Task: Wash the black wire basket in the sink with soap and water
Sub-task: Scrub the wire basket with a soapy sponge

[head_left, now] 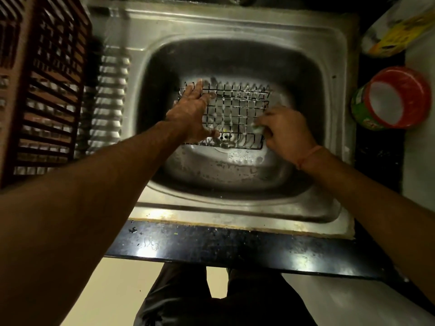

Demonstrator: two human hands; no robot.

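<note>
The black wire basket (235, 109) lies in the steel sink (235, 50), its grid covered in white suds. My left hand (191, 114) rests on the basket's left side with fingers stretched out and the thumb near the front edge. At the basket's right front corner, my right hand (284, 132) grips a small greenish scrub pad (257, 128) against the wires. Soapy water pools on the sink floor under the basket.
A brown slatted crate (40, 85) stands on the ribbed drainboard (110, 102) at left. To the right sit a red-rimmed soap tub (390, 100) and a yellow packet (400, 31). The black counter edge (235, 245) runs along the front.
</note>
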